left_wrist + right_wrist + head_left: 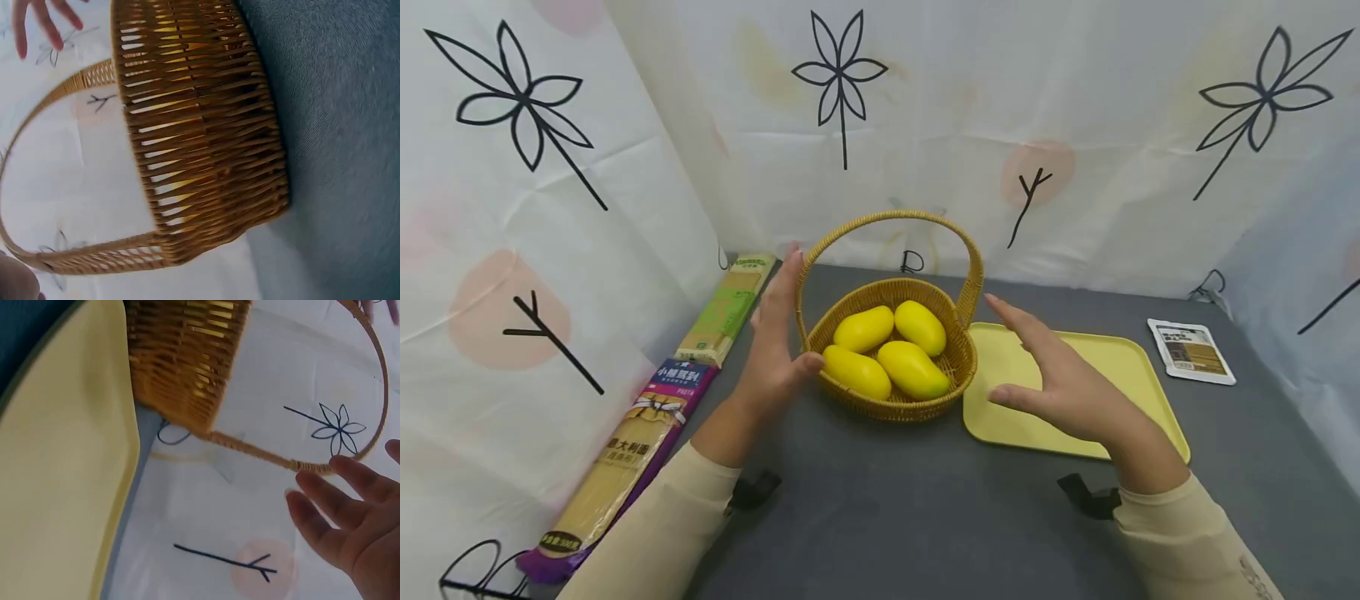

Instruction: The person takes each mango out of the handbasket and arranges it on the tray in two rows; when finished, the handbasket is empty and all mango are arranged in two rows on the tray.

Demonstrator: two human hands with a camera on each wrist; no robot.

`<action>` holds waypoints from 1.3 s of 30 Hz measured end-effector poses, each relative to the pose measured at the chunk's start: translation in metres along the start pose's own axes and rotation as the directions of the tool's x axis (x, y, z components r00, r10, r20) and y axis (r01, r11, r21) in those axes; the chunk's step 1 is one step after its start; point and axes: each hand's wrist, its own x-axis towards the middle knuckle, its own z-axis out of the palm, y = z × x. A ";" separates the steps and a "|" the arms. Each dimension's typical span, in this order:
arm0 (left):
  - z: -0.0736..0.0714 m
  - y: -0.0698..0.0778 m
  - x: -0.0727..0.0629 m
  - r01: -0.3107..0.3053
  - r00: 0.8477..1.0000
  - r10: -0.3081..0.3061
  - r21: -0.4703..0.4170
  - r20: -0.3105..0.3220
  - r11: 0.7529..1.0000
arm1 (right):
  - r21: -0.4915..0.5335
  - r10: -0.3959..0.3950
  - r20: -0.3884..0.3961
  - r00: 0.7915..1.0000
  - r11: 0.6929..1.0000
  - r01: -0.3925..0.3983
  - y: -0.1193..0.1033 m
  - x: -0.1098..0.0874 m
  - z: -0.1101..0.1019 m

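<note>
A woven wicker basket (pixel 891 412) with a tall arched handle (pixel 891 215) stands on the grey table, holding several yellow mangoes (pixel 913 369). My left hand (pixel 773 333) is at the basket's left side, fingers extended upward and thumb near the rim. On the other side my right hand (pixel 1067 383) hovers above the yellow tray (pixel 1120 358), its fingers spread toward the basket and gripping nothing. In the left wrist view yellow shows through the slats of the basket wall (pixel 200 137). The right wrist view has the right hand's fingers (pixel 331 506) loosely bent near the handle.
Along the left side lie a purple pasta packet (pixel 625 450) and a green noodle packet (pixel 726 308). A small white packet (pixel 1191 351) lies right of the tray. White patterned curtains (pixel 940 125) close off the back and both sides of the table.
</note>
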 end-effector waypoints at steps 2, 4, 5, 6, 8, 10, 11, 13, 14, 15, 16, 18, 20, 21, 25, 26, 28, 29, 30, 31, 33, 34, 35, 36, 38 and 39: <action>-0.001 -0.010 -0.002 0.061 0.998 -0.062 -0.078 -0.003 0.995 | 0.067 -0.026 -0.005 1.000 0.997 0.026 0.003 0.004 0.008; -0.001 -0.022 -0.005 0.122 0.992 -0.123 -0.188 0.003 0.975 | 0.120 -0.048 0.000 0.999 0.992 0.048 0.004 0.010 0.017; -0.001 -0.029 -0.006 0.139 0.990 -0.142 -0.241 0.006 0.961 | 0.141 -0.058 0.004 0.998 0.988 0.057 0.004 0.014 0.022; 0.000 -0.037 -0.007 0.155 0.987 -0.159 -0.296 0.010 0.942 | 0.161 -0.062 0.009 0.998 0.985 0.060 0.003 0.018 0.027; 0.002 -0.052 -0.011 0.197 0.979 -0.201 -0.386 0.030 0.901 | 0.183 -0.058 0.022 0.998 0.982 0.053 0.003 0.025 0.037; 0.004 -0.069 -0.017 0.248 0.968 -0.239 -0.439 0.076 0.864 | 0.194 -0.040 0.038 0.998 0.980 0.032 0.003 0.033 0.047; 0.006 -0.076 -0.019 0.280 0.960 -0.257 -0.471 0.113 0.837 | 0.203 -0.026 0.046 0.999 0.979 0.016 0.003 0.038 0.052; 0.009 -0.089 -0.025 0.356 0.934 -0.297 -0.514 0.196 0.780 | 0.184 0.010 0.065 0.998 0.983 -0.022 0.006 0.047 0.062; 0.011 -0.095 -0.028 0.393 0.919 -0.312 -0.531 0.239 0.750 | 0.162 0.026 0.077 0.997 0.986 -0.039 0.007 0.052 0.067; 0.012 -0.100 -0.031 0.433 0.901 -0.330 -0.536 0.282 0.724 | 0.127 0.038 0.089 0.995 0.991 -0.049 0.008 0.058 0.072; 0.012 -0.103 -0.033 0.467 0.884 -0.341 -0.540 0.321 0.701 | 0.091 0.051 0.103 0.993 0.994 -0.061 0.009 0.064 0.076; 0.014 -0.110 -0.039 0.523 0.850 -0.362 -0.532 0.382 0.667 | -0.010 0.075 0.135 0.988 0.997 -0.074 0.010 0.075 0.084; 0.014 -0.114 -0.043 0.560 0.824 -0.373 -0.516 0.425 0.648 | -0.111 0.101 0.164 0.981 0.990 -0.084 0.009 0.085 0.090; 0.015 -0.115 -0.044 0.575 0.813 -0.380 -0.506 0.441 0.643 | -0.154 0.114 0.175 0.978 0.984 -0.087 0.008 0.088 0.092; 0.015 -0.116 -0.045 0.609 0.788 -0.403 -0.497 0.465 0.618 | -0.246 0.164 0.210 0.964 0.963 -0.110 0.006 0.097 0.097; 0.014 -0.116 -0.045 0.616 0.784 -0.410 -0.495 0.467 0.613 | -0.250 0.171 0.214 0.962 0.961 -0.115 0.006 0.099 0.097; 0.013 -0.116 -0.045 0.619 0.781 -0.412 -0.496 0.469 0.609 | -0.238 0.177 0.214 0.961 0.963 -0.124 0.005 0.101 0.098; 0.013 -0.117 -0.045 0.621 0.780 -0.414 -0.494 0.469 0.608 | -0.233 0.179 0.210 0.961 0.964 -0.128 0.005 0.102 0.098; 0.012 -0.118 -0.045 0.620 0.780 -0.414 -0.491 0.470 0.612 | -0.226 0.187 0.204 0.961 0.964 -0.140 0.005 0.102 0.099; 0.012 -0.118 -0.045 0.619 0.780 -0.411 -0.489 0.471 0.615 | -0.223 0.203 0.197 0.959 0.962 -0.157 0.004 0.103 0.099; 0.012 -0.119 -0.046 0.614 0.784 -0.402 -0.490 0.473 0.619 | -0.228 0.235 0.183 0.955 0.955 -0.191 0.004 0.102 0.102; 0.013 -0.120 -0.047 0.612 0.785 -0.399 -0.490 0.474 0.621 | -0.236 0.251 0.175 0.952 0.950 -0.207 0.003 0.102 0.103; 0.013 -0.119 -0.047 0.611 0.785 -0.397 -0.490 0.475 0.622 | -0.242 0.266 0.169 0.949 0.944 -0.222 0.003 0.102 0.105; 0.013 -0.119 -0.048 0.609 0.786 -0.393 -0.492 0.476 0.622 | -0.249 0.284 0.166 0.944 0.939 -0.238 0.003 0.102 0.106; 0.013 -0.117 -0.048 0.608 0.787 -0.390 -0.498 0.478 0.618 | -0.269 0.300 0.165 0.939 0.930 -0.250 0.002 0.102 0.107; 0.014 -0.117 -0.048 0.608 0.788 -0.387 -0.501 0.479 0.616 | -0.274 0.304 0.166 0.938 0.928 -0.253 0.002 0.102 0.108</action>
